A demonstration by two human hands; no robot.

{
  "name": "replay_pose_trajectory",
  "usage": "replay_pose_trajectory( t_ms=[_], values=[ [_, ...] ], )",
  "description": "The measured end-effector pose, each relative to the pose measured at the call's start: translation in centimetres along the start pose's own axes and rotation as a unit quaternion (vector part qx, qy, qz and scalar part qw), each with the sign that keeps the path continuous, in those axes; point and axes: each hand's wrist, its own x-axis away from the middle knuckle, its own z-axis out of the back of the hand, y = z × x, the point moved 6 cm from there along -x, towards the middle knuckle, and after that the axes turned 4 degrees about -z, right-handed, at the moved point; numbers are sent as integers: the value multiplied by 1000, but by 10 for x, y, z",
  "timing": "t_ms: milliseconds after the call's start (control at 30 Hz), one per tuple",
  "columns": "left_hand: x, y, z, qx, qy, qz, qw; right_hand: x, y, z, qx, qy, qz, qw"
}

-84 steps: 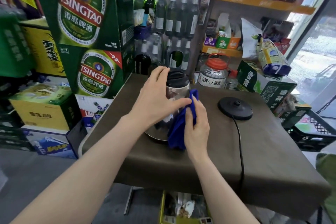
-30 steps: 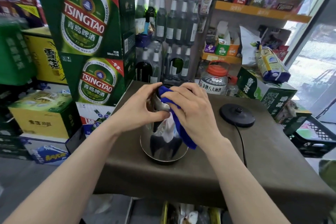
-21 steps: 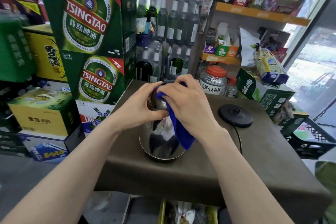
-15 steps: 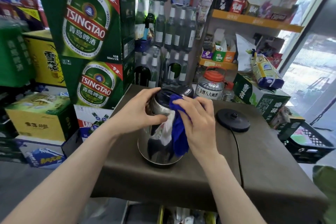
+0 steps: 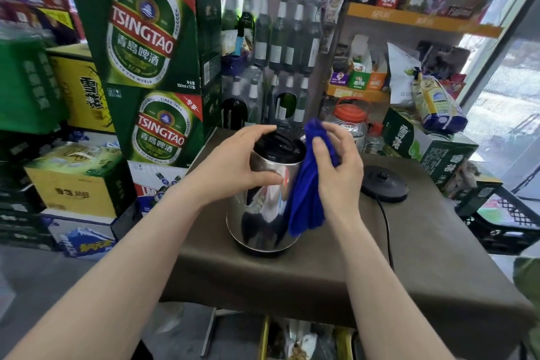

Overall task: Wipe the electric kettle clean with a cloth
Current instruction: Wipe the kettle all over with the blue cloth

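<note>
Daylight is admitted through the window [image 5: 505, 102] at the right, where the upper corner is washed out to near white. The interior is lit evenly and fairly brightly, and only soft shadow is cast on the desk [image 5: 423, 272]. Bright, warped reflections are carried on the steel wall of the electric kettle [image 5: 270, 199] (its base shows the darkest patches). Straight lines are bowed outward toward the frame edges by the wide-angle lens. The green cartons [image 5: 26, 82] at the far left are smeared by blur, and fine print is rendered softly throughout.
</note>
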Motion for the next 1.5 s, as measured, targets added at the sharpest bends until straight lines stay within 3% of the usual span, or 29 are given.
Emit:
replay_pose_trajectory(
  t_ms=[100,200,300,367,433,600,733,867,967,1067,1133,1300,1500],
  values=[
    [0,-4,0,9,2,-5,1000,-14,6,-17,23,-29,-20,999],
    [3,-7,-1,16,10,-4,1000,25,40,-19,-42,-3,-71,997],
    [4,-10,-3,17,21,-2,1000,83,91,-21,-81,6,-186,979],
    [3,-11,-3,20,20,-1,1000,99,111,-17,-47,18,-238,970],
    [3,-13,-4,37,19,0,999,83,104,-7,-3,34,-218,975],
    [6,-15,-8,70,12,7,997,23,31,-7,38,22,-68,997],
    [7,-13,-9,65,17,10,998,54,55,-21,11,27,-92,995],
    [9,-13,-10,66,25,8,997,134,82,-35,57,25,-113,992],
    [10,-13,-9,64,35,-2,997,136,82,-31,57,29,-136,989],
    [11,-14,-9,61,38,1,997,96,37,-20,89,64,0,994],
    [11,-15,-9,59,35,1,998,60,19,-16,87,62,40,994],
    [10,-16,-6,76,12,-10,997,1,84,-10,13,33,-186,982],
    [-3,-31,2,195,-108,15,975,76,119,3,124,-100,-256,954]
  ],
)
